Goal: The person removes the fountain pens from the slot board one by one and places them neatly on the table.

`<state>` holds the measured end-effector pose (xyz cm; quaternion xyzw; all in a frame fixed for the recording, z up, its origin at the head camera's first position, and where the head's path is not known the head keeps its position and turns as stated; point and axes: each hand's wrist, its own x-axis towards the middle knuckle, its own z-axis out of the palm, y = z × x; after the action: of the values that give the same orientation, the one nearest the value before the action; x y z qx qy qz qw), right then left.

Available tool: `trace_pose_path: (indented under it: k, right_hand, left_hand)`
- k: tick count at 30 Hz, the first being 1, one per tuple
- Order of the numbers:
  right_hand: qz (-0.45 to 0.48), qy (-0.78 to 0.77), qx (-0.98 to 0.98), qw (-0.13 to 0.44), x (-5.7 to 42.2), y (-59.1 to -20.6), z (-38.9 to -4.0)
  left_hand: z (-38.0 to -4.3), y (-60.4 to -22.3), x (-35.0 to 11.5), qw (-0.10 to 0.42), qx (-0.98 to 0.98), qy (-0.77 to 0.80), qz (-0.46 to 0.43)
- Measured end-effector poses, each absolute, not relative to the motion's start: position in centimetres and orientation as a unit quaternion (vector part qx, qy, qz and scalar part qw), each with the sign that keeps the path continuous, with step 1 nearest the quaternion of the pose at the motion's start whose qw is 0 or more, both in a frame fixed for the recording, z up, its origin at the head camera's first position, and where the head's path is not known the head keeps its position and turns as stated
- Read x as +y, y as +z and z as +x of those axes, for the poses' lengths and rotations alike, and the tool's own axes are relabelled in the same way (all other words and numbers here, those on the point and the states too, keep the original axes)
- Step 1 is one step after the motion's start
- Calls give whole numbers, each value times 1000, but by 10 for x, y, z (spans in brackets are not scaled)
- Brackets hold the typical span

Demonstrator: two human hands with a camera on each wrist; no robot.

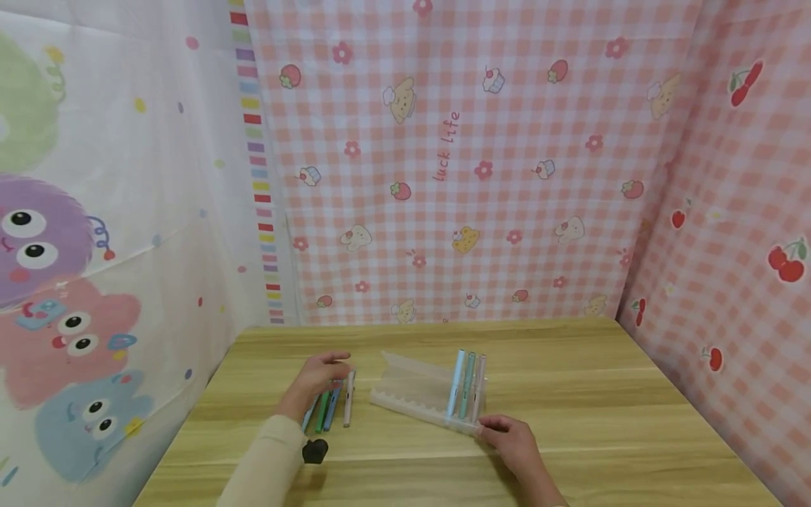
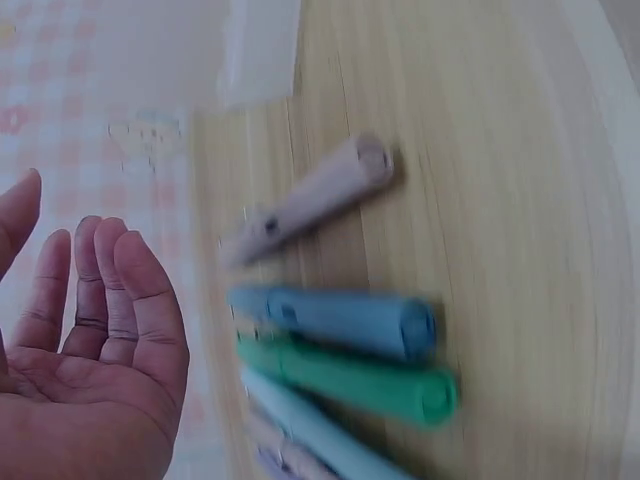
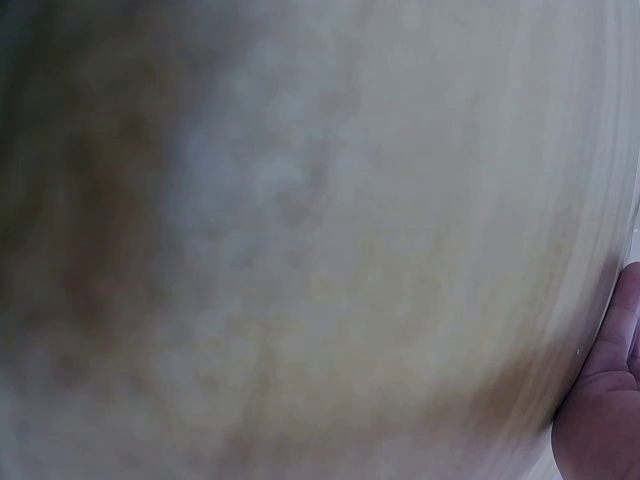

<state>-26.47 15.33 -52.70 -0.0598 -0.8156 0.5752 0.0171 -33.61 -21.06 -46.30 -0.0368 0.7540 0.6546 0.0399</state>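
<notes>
My left hand (image 1: 319, 377) hovers over a loose row of markers, its fingers loosely bent with nothing in them. The left wrist view shows a pinkish-grey marker (image 2: 315, 195), a blue marker (image 2: 350, 320), a green marker (image 2: 350, 380) and a pale blue marker (image 2: 320, 425) beside that hand, with more cut off below. To the right lies a clear plastic marker case (image 1: 412, 377) with a notched front strip. Light blue (image 1: 455, 384), teal (image 1: 467, 386) and mauve (image 1: 479, 387) markers lie side by side at its right end. My right hand (image 1: 513, 440) grips the case's near right corner.
Everything lies on a wood-grain table (image 1: 589, 394). A pink checked cloth (image 1: 443, 211) hangs behind it, and patterned cloths close off both sides. A small black object (image 1: 315, 451) shows by the left sleeve. Blur fills most of the right wrist view.
</notes>
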Motion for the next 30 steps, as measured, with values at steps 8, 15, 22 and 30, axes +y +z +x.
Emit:
trace_pose_path:
  k: [8,15,22,30]
  right_hand:
    - [-64,573,-817,16,153,-527,-265]
    - [-67,573,-816,18,153,-527,-265]
    - [-65,571,-818,17,154,-529,-267]
    - [-64,571,-818,10,155,-528,-268]
  left_hand:
    - [-340,-462,-174,63,738,671,1]
    - [-346,-465,-148,83,731,676,37]
    - [-346,-473,-121,95,732,672,52]
    - [-339,-483,-88,109,737,661,89]
